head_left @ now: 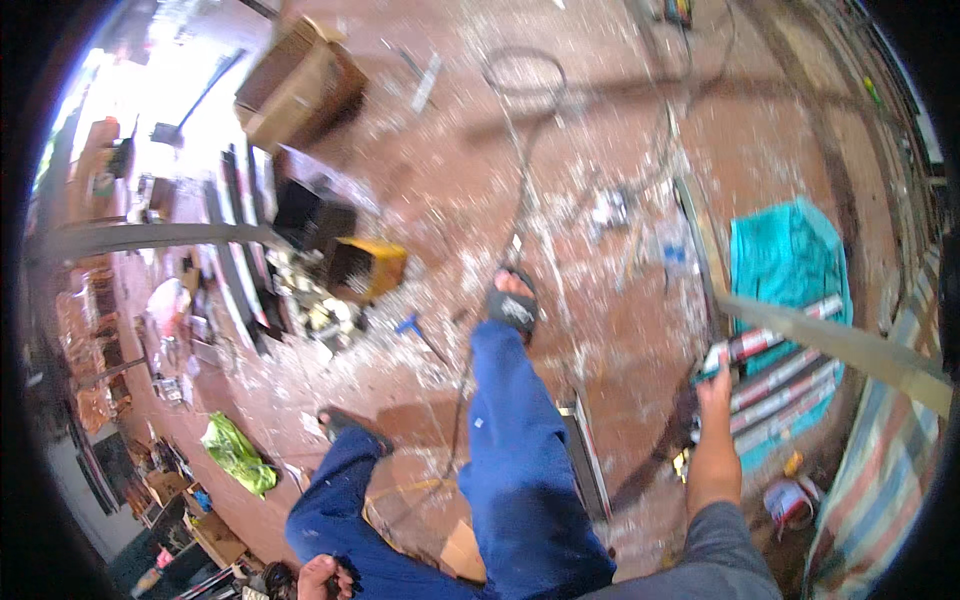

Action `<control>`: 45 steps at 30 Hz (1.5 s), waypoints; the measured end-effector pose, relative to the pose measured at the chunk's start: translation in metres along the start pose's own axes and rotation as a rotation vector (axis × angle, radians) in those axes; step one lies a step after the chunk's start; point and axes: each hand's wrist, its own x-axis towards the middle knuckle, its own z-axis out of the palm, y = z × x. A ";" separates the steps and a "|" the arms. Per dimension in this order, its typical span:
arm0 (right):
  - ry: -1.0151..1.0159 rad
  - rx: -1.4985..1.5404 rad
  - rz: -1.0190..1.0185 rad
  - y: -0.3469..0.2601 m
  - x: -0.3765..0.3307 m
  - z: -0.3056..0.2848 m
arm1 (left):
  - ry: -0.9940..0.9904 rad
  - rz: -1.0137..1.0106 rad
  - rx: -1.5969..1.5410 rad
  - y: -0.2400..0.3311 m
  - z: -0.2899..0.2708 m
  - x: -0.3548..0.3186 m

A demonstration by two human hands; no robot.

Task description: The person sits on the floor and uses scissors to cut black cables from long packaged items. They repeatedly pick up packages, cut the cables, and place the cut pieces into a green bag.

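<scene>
On the right, my right hand (714, 382) reaches out at the end of a long strip wrapped in red and white film (760, 343); its fingers look closed round that end, though the grip is small and blurred. Several similar film-wrapped strips (775, 392) lie beside it on a turquoise sheet (785, 250). At the lower edge, my left hand (322, 577) is close to my left leg with its fingers curled. Something dark shows by those fingers, too unclear to name.
A pale bar (850, 348) crosses above the strips. A red-and-white bucket (790, 503) stands near my right arm. A cardboard box (300, 85), a yellow box (372, 268), a blue-handled hammer (412, 327) and a green bag (238, 455) sit leftward. A cable (525, 165) trails over the littered floor.
</scene>
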 end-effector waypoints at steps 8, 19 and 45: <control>-0.189 0.118 -0.082 -0.048 -0.146 -0.014 | -0.072 0.182 -0.124 -0.052 -0.038 -0.012; -0.390 0.172 0.089 -0.152 -0.507 -0.028 | -0.371 0.543 -0.426 -0.134 -0.083 0.019; -1.580 -1.365 0.068 -0.093 -0.761 0.139 | -0.807 0.855 -1.029 -0.055 -0.006 -0.034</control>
